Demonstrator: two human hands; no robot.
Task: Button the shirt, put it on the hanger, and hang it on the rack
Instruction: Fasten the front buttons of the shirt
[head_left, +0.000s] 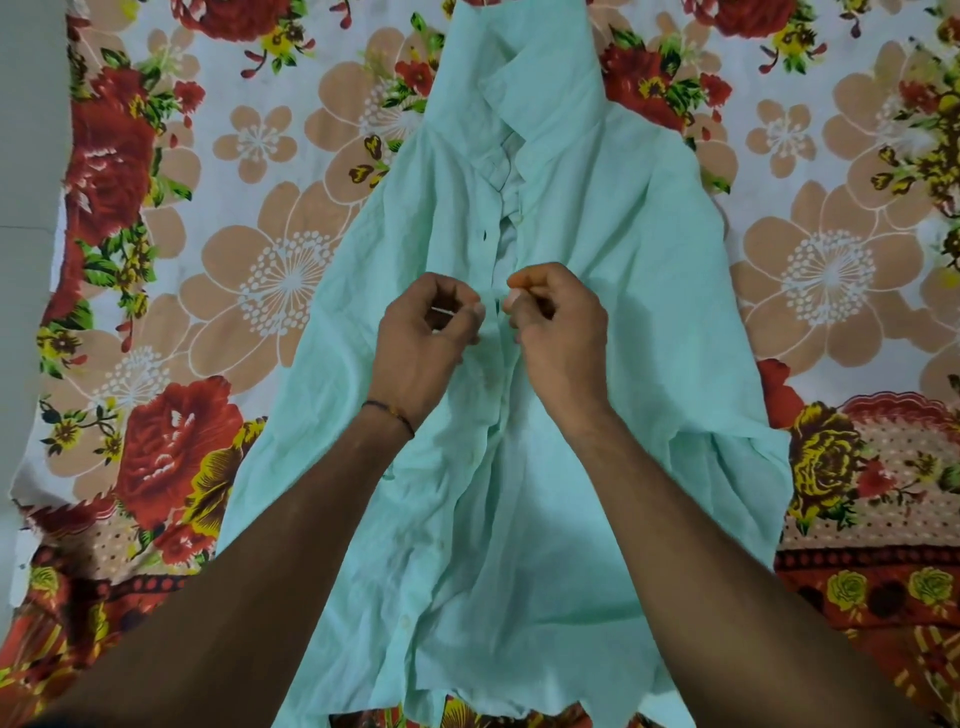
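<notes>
The left hand (426, 338) and the right hand (561, 327) meet at the middle of the shirt (597, 218), knuckles up and fingers curled. Each pinches one front edge of the cloth between thumb and forefinger. The two sets of fingertips sit just beside each other across the opening (whether a button lies between them is too small to tell). A dark thread band (392, 413) circles the left wrist. Both bare forearms reach in from the bottom corners and cross over the lower half of the garment.

The shirt is pale mint green and lies front-up, spread flat but wrinkled. Its long axis runs straight away from the person. The collar (540, 78) points to the far side, at the top of the view, and the hem (467, 701) is nearest the body. Above the hands the front stands open in a narrow gap, and a small dark buttonhole (484, 235) shows on the left edge. Below the hands the two edges lie close together. The sleeves fan out to either side, one at the left (291, 441) and one at the right (737, 441).

The whole garment rests on a floral bedsheet (249, 270) printed with red roses and large peach blossoms on white. A strip of plain grey surface (26, 156) borders the sheet on the left.
</notes>
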